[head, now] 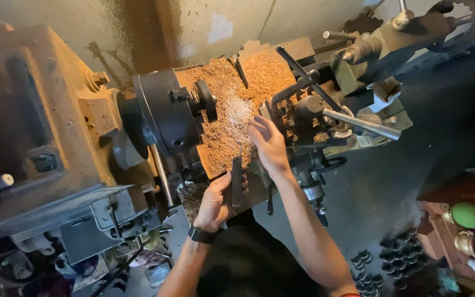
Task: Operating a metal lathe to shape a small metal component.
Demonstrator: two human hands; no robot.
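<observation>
Your left hand [214, 202] is closed around the lower end of a slim, dark, flat metal tool [237, 179], apparently a file or scraper. The tool stands nearly upright in front of the lathe bed, and its tip reaches the edge of the heap of brown and pale metal shavings [232, 118]. Your right hand [269, 144] holds nothing. Its fingers are spread loosely and rest on or just above the shavings, beside the grey tool-post carriage with its long lever handles [325, 110].

The tool is judged stiff, narrow and fairly light. Its flat faces may be oily, so take hold low on the shank with the whole palm, as the left hand does now. Keep fingers off the upper end.

The shavings are judged loose, sharp and easily scattered. They will not lift as a mass.

The dark round steel chuck [171, 113] sits left of the heap and grips a short dark disc-shaped workpiece [206, 100]. Neither hand touches it.
</observation>
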